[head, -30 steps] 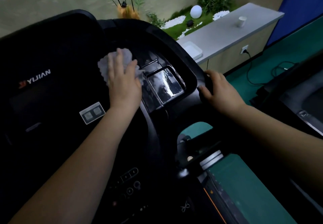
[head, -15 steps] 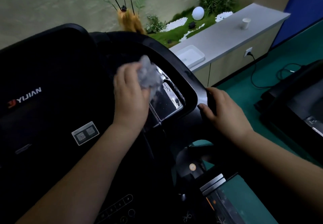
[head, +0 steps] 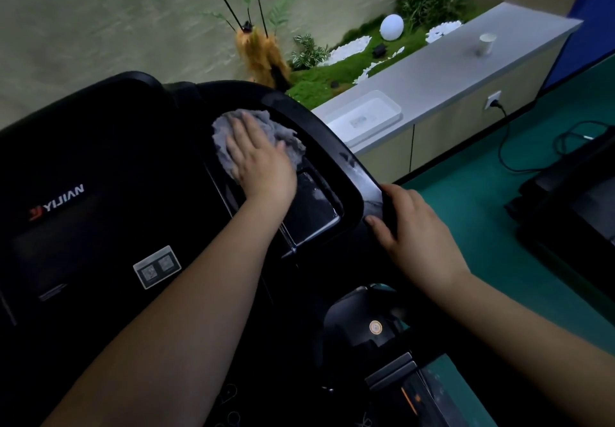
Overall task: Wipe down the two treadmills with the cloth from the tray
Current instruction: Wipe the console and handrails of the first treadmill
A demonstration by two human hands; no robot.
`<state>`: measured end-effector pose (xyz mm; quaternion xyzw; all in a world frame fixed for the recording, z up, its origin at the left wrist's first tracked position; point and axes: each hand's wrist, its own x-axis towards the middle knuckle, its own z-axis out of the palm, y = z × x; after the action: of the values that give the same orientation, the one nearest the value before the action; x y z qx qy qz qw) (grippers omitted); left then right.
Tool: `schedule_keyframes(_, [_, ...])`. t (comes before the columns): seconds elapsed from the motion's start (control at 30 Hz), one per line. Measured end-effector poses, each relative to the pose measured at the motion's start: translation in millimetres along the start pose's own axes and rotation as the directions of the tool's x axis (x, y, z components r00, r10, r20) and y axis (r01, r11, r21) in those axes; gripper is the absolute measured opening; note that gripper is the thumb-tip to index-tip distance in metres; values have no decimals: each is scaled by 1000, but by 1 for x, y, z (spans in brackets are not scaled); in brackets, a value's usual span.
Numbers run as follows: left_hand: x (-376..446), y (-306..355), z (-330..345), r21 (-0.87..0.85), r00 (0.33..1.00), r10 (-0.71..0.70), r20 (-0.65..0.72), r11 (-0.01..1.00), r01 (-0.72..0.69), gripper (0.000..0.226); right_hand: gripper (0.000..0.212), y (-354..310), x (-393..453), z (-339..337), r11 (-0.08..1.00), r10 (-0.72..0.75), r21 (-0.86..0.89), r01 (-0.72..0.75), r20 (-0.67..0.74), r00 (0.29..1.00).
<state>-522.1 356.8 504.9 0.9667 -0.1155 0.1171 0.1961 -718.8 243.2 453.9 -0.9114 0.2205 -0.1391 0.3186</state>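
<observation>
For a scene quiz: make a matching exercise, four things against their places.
Things:
1. cloth
2. right hand
3. tray
4. paper cup

Places:
A. far end of the counter
B. gripping the treadmill rim
C. under the left hand, on the console
D. near end of the counter

Pairs: 1-C, 2-B, 3-D, 4-A

I'm seeing a fuzzy, crumpled grey cloth (head: 256,133) lying against the treadmill console (head: 109,166), whose black plastic is looking matt, while its recessed tray (head: 312,213) and rim are shining glossy and wet-streaked.
</observation>
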Motion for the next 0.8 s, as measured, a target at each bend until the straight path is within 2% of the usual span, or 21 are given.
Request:
schedule_keyframes(0.1, [-18, -7, 7, 0, 978, 197, 69, 980, -197, 65, 52, 0, 1, 0, 1000, 3, 1, -3, 5, 1000])
schedule_keyframes(0.2, [-43, -21, 11, -48, 904, 403, 141, 915, -401, 61, 51, -1, 0, 0, 1000, 1, -1, -1, 3, 1000])
schedule_keyframes(0.3, [-64, -33, 9, -136, 780, 554, 291, 831, -540, 57, 51, -1, 0, 0, 1000, 6, -12, -6, 5, 1000])
schedule_keyframes(0.37, [-71, -35, 3, -252, 708, 612, 352, 791, -558, 50, 51, -1, 0, 0, 1000, 8, -13, -7, 5, 1000])
schedule_keyframes(0.4, [-71, -31, -3, -315, 737, 598, 315, 799, -513, 45, 50, -1, 0, -1, 1000, 8, -11, -8, 3, 1000])
schedule_keyframes(0.43, [-71, -26, -10, -375, 806, 542, 236, 816, -439, 42, 50, -1, 0, -1, 1000, 8, -7, -8, 2, 1000])
schedule_keyframes(0.5, [-62, -15, -27, -482, 935, 354, -25, 815, -322, 42, 51, -1, 0, -1, 1000, 11, -5, -11, 3, 1000])
schedule_keyframes(0.57, [-44, -12, -43, -499, 944, 182, -275, 812, -302, 43, 51, -1, 0, -1, 1000, 15, -5, -15, -1, 1000])
schedule_keyframes(0.63, [-16, -13, -54, -465, 895, 69, -440, 835, -293, 47, 51, -1, 0, 0, 1000, 14, -5, -14, -8, 1000])
schedule_keyframes(0.7, [19, -12, -55, -386, 893, 24, -450, 896, -218, 50, 51, -1, 0, 0, 1000, 15, 0, -15, -9, 1000])
schedule_keyframes(0.77, [49, -10, -45, -201, 939, 36, -343, 973, -111, 51, 51, -1, 0, -1, 1000, 17, 11, -17, -9, 1000])
schedule_keyframes(0.8, [61, -9, -40, -105, 952, 66, -299, 989, -102, 50, 51, -1, 0, -1, 1000, 17, 14, -17, -11, 1000])
